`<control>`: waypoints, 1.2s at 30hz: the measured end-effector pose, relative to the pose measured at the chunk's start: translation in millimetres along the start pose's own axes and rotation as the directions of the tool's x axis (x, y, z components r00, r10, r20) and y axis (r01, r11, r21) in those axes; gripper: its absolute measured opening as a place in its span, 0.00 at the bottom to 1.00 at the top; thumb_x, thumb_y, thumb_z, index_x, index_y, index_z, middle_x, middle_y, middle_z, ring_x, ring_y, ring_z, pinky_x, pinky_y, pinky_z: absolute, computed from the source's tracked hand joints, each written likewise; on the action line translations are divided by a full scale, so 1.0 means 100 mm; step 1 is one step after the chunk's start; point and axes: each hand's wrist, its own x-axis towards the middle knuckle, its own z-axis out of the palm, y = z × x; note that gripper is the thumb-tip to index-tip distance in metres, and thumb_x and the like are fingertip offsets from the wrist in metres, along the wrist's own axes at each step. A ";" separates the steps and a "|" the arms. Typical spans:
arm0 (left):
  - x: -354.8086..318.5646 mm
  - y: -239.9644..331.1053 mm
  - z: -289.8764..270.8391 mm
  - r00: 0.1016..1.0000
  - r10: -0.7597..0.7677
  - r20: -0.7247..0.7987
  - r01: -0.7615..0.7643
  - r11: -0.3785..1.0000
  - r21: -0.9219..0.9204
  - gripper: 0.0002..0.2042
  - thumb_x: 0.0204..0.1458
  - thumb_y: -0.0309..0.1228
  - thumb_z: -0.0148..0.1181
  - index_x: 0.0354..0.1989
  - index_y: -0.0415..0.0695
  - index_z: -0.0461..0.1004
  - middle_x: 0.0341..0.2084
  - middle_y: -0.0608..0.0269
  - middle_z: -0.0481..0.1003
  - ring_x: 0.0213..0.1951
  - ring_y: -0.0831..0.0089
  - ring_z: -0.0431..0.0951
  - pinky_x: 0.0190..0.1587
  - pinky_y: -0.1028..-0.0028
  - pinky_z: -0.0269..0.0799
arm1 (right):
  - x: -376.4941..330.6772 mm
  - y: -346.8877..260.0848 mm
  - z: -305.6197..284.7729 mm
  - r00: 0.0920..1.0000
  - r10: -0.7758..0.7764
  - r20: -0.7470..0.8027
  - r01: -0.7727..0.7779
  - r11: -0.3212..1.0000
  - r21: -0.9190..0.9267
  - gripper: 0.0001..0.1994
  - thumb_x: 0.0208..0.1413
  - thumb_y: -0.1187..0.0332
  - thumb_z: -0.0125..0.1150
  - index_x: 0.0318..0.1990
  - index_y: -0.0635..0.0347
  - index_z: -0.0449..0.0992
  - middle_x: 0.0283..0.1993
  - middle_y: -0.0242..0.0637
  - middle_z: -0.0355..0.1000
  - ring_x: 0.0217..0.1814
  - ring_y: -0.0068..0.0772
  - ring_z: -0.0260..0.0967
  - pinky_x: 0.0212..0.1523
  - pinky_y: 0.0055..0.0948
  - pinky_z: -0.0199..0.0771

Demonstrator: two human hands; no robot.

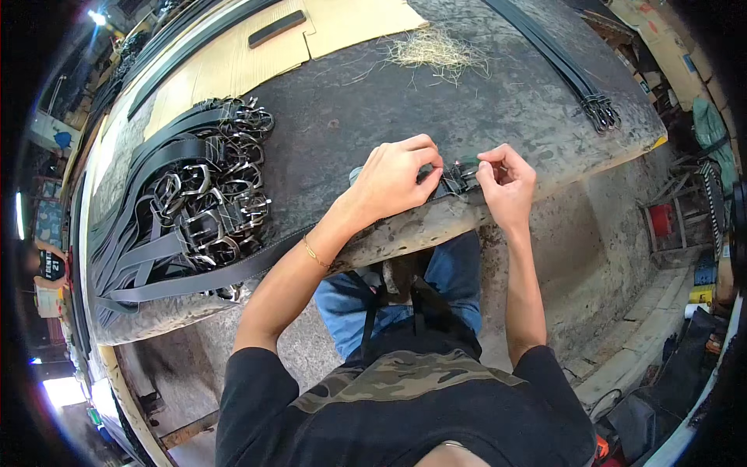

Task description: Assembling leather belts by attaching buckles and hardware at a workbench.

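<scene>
A dark leather belt [194, 285] runs along the table's near edge and under my left forearm. Its metal buckle [457, 180] lies at the edge between my two hands. My left hand [395, 180] is closed, thumb and fingers curled on the belt's end beside the buckle. On the buckle's other side, my right hand [510, 183] pinches thumb and forefinger together at the buckle's tip; what is between them is too small to make out. Left of my hands lies a heap of black belts [148, 222] with silvery buckles [218, 222] bunched together.
Dry straw-like strands [440, 54] lie at the table's far side. A dark block [277, 29] rests on cardboard [342, 27]. More black straps [537, 47] end in metal buckles [601, 114] at the far right. A person [51, 268] is at the far left; a red object [661, 220] sits right.
</scene>
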 end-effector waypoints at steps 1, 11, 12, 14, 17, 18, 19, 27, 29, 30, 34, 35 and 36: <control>-0.03 0.03 0.00 1.000 -0.005 0.001 0.005 1.000 -0.001 0.04 0.49 0.26 0.62 0.32 0.40 0.78 0.34 0.58 0.78 0.34 0.57 0.80 0.37 0.65 0.77 | -0.03 -0.01 -0.01 1.000 -0.010 0.017 0.010 1.000 -0.022 0.01 0.51 0.80 0.61 0.30 0.65 0.76 0.26 0.23 0.67 0.26 0.10 0.60 0.25 0.17 0.59; 0.05 -0.04 0.00 1.000 0.007 -0.008 -0.007 1.000 -0.017 0.04 0.47 0.24 0.63 0.31 0.39 0.78 0.34 0.57 0.78 0.34 0.57 0.80 0.36 0.65 0.77 | 0.08 0.00 -0.01 0.994 -0.059 0.097 0.066 0.995 -0.079 0.02 0.47 0.81 0.61 0.29 0.66 0.76 0.25 0.25 0.67 0.23 0.11 0.56 0.23 0.17 0.55; 0.05 -0.04 0.01 1.000 0.004 -0.007 -0.004 1.000 -0.018 0.04 0.47 0.24 0.63 0.31 0.39 0.78 0.34 0.57 0.78 0.34 0.57 0.80 0.36 0.65 0.77 | 0.07 0.00 -0.01 0.994 -0.056 0.098 0.063 0.995 -0.078 0.02 0.47 0.81 0.61 0.29 0.66 0.76 0.25 0.25 0.67 0.23 0.11 0.56 0.23 0.17 0.55; 0.05 -0.04 0.01 1.000 0.011 -0.017 -0.012 1.000 -0.012 0.04 0.47 0.24 0.63 0.31 0.39 0.78 0.34 0.57 0.78 0.34 0.57 0.80 0.36 0.65 0.77 | 0.07 0.00 -0.01 0.993 -0.060 0.102 0.072 0.991 -0.113 0.02 0.46 0.80 0.61 0.29 0.65 0.76 0.25 0.25 0.68 0.23 0.12 0.57 0.23 0.18 0.55; 0.04 -0.05 0.02 1.000 0.018 -0.014 -0.018 1.000 -0.011 0.04 0.47 0.24 0.63 0.31 0.39 0.78 0.34 0.58 0.78 0.33 0.57 0.80 0.35 0.65 0.77 | 0.08 -0.02 -0.01 0.992 -0.072 0.102 0.086 0.987 -0.133 0.02 0.46 0.80 0.62 0.29 0.65 0.76 0.24 0.26 0.67 0.23 0.13 0.57 0.23 0.18 0.56; 0.05 -0.05 0.01 1.000 0.018 -0.014 -0.018 1.000 -0.011 0.04 0.47 0.24 0.63 0.31 0.39 0.78 0.34 0.58 0.78 0.33 0.57 0.80 0.35 0.65 0.77 | 0.08 -0.02 -0.01 0.992 -0.073 0.102 0.086 0.987 -0.133 0.02 0.46 0.80 0.62 0.29 0.65 0.76 0.24 0.26 0.67 0.23 0.13 0.57 0.23 0.18 0.56; 0.05 -0.03 0.00 1.000 -0.001 0.001 0.001 1.000 -0.018 0.04 0.47 0.24 0.63 0.31 0.39 0.78 0.34 0.58 0.78 0.33 0.57 0.80 0.35 0.65 0.77 | 0.08 -0.02 -0.01 0.991 -0.079 0.104 0.093 0.986 -0.139 0.02 0.46 0.80 0.62 0.29 0.65 0.76 0.24 0.26 0.67 0.22 0.13 0.57 0.23 0.18 0.56; 0.04 -0.03 0.01 1.000 0.027 -0.007 -0.027 1.000 0.007 0.04 0.47 0.25 0.63 0.31 0.39 0.78 0.34 0.58 0.78 0.32 0.57 0.80 0.34 0.65 0.76 | 0.07 -0.04 0.00 0.990 -0.088 0.108 0.104 0.983 -0.153 0.03 0.46 0.80 0.62 0.29 0.65 0.76 0.24 0.27 0.68 0.22 0.14 0.58 0.23 0.19 0.56; 0.04 -0.04 0.01 0.999 0.042 -0.014 -0.042 0.999 0.015 0.04 0.47 0.25 0.63 0.31 0.39 0.78 0.34 0.58 0.78 0.32 0.57 0.80 0.34 0.65 0.76 | 0.08 -0.03 0.00 0.988 -0.106 0.112 0.123 0.980 -0.156 0.03 0.46 0.80 0.62 0.29 0.65 0.77 0.24 0.26 0.68 0.22 0.13 0.58 0.23 0.19 0.56; 0.04 -0.04 0.01 0.999 0.044 -0.014 -0.044 0.999 0.016 0.04 0.47 0.25 0.63 0.31 0.39 0.78 0.34 0.58 0.78 0.32 0.57 0.80 0.34 0.65 0.76 | 0.08 -0.03 0.00 0.988 -0.107 0.111 0.124 0.980 -0.155 0.03 0.46 0.80 0.62 0.29 0.65 0.77 0.24 0.26 0.68 0.22 0.13 0.58 0.23 0.19 0.56; 0.05 -0.03 0.01 0.998 0.039 -0.041 -0.039 0.999 -0.001 0.04 0.47 0.25 0.63 0.31 0.39 0.78 0.34 0.57 0.78 0.32 0.57 0.81 0.34 0.66 0.76 | 0.07 0.00 -0.02 0.995 -0.033 0.095 0.043 0.994 -0.101 0.03 0.46 0.80 0.62 0.30 0.66 0.77 0.24 0.25 0.67 0.23 0.12 0.58 0.23 0.19 0.57; 0.05 -0.03 0.01 0.997 0.043 -0.058 -0.043 0.999 -0.012 0.04 0.47 0.25 0.63 0.31 0.39 0.78 0.34 0.57 0.78 0.32 0.57 0.81 0.34 0.66 0.76 | 0.08 0.01 -0.02 0.995 -0.025 0.095 0.033 0.996 -0.081 0.03 0.46 0.80 0.62 0.30 0.66 0.77 0.24 0.25 0.67 0.23 0.12 0.58 0.24 0.19 0.57; 0.05 -0.03 0.01 0.997 0.045 -0.059 -0.046 0.999 -0.011 0.04 0.47 0.25 0.63 0.31 0.39 0.78 0.34 0.57 0.78 0.32 0.57 0.81 0.34 0.66 0.76 | 0.08 0.00 -0.02 0.995 -0.028 0.094 0.035 0.996 -0.081 0.03 0.46 0.80 0.62 0.30 0.66 0.77 0.24 0.25 0.67 0.23 0.12 0.58 0.24 0.19 0.57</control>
